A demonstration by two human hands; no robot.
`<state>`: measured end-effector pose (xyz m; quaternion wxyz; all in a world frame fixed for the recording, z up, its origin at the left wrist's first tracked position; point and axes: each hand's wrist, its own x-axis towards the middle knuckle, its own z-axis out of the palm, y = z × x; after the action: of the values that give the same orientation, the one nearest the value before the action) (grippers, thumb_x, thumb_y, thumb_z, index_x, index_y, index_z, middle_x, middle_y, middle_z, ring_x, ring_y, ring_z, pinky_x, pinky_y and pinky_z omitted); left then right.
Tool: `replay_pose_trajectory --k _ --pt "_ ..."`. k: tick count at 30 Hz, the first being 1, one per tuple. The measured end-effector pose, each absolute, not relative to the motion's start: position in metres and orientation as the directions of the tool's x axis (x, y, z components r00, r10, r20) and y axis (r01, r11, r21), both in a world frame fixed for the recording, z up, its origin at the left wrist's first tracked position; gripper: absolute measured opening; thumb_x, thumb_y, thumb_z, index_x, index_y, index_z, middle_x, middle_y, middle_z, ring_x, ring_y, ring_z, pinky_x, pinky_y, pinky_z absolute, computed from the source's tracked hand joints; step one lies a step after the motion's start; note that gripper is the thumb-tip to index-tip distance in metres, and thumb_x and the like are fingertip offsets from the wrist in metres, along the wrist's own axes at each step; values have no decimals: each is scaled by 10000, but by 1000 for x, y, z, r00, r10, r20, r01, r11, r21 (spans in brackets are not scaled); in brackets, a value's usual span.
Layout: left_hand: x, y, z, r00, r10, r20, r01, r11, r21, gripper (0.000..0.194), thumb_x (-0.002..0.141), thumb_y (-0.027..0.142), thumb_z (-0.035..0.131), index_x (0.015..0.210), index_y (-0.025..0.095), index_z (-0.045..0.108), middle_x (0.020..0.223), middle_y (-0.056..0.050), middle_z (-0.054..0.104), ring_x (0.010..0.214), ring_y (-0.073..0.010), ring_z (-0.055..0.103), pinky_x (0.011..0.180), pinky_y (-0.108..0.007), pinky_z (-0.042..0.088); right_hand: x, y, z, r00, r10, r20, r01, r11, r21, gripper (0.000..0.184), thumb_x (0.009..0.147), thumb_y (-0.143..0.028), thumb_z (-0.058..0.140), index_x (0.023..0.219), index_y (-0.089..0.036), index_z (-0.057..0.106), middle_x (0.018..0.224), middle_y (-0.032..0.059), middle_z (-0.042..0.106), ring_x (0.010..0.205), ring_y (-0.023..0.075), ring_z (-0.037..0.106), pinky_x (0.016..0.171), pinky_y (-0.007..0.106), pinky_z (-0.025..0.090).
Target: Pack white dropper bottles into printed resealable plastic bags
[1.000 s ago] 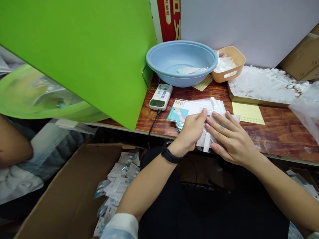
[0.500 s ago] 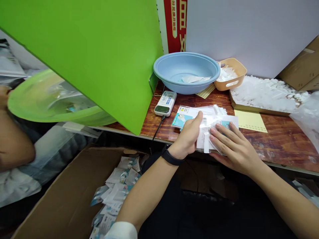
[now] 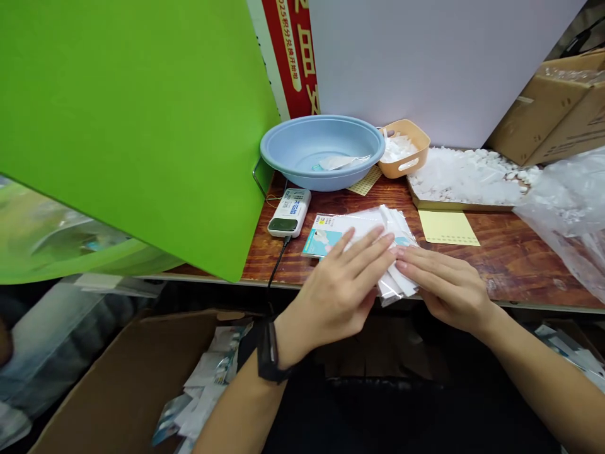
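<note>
Stack: clear plastic packets (image 3: 399, 287) at the edge of the wooden desk (image 3: 520, 252), long axis front-to-back.
Fingers: left fingers (image 3: 373, 249) and right fingers (image 3: 439, 268) straight, tips at the stack from either side; grip strength unclear.
Nearer hand: neither, one each side.
Beyond: printed card (image 3: 324, 243) left of the stack; blue plastic basin (image 3: 321, 181) behind.

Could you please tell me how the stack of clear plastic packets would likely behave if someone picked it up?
The stack of clear plastic packets will probably feel light and floppy: the thin film seems to bend near the right hand. The glossy film looks slippery, so packets may slide apart.
</note>
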<state>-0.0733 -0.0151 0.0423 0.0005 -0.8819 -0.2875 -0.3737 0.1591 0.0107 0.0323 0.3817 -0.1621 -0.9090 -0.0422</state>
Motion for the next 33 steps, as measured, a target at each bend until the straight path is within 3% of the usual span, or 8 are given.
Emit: replay_pose_trajectory --k 3,6,24,28,33 --pt "-66 -11 36 557 448 699 495 -855 154 433 849 -1 427 1252 116 531 1213 -168 671 1247 -244 564 1046 -475 480 161 8 32 -683 258 683 296 953 -64 511 844 24 501 1328 -138 529 1215 158 676 1209 254 595 979 462 554" --pt "-62 -7 30 511 405 758 458 -875 158 331 852 -7 460 1131 100 601 1118 -165 713 1148 -229 637 975 -401 547 162 7 32 -679 243 693 276 959 -66 473 836 33 514 1279 -126 566 1182 165 691 1185 255 613 965 456 565" --pt "-64 -7 28 501 387 774 425 -889 170 315 853 -1 469 1100 132 613 1098 -148 726 1128 -220 647 936 -383 573 160 3 37 -582 223 782 252 964 -87 269 799 8 612 999 -164 665 982 103 763 976 249 720 873 392 627" --pt "-65 -6 27 505 384 773 430 -888 160 293 845 -13 473 1061 115 626 1071 -159 732 1100 -223 662 933 -376 575 161 3 34 -592 255 764 295 951 -89 309 782 24 619 1027 -164 643 1008 117 754 982 225 717 892 366 612" --pt "-63 -6 26 534 389 751 455 -881 132 298 872 10 444 1063 128 640 1059 -144 738 1073 -209 676 923 -361 582 162 2 36 -651 365 665 416 905 -89 340 838 -116 617 1169 -194 603 1090 108 732 981 226 712 876 379 604"
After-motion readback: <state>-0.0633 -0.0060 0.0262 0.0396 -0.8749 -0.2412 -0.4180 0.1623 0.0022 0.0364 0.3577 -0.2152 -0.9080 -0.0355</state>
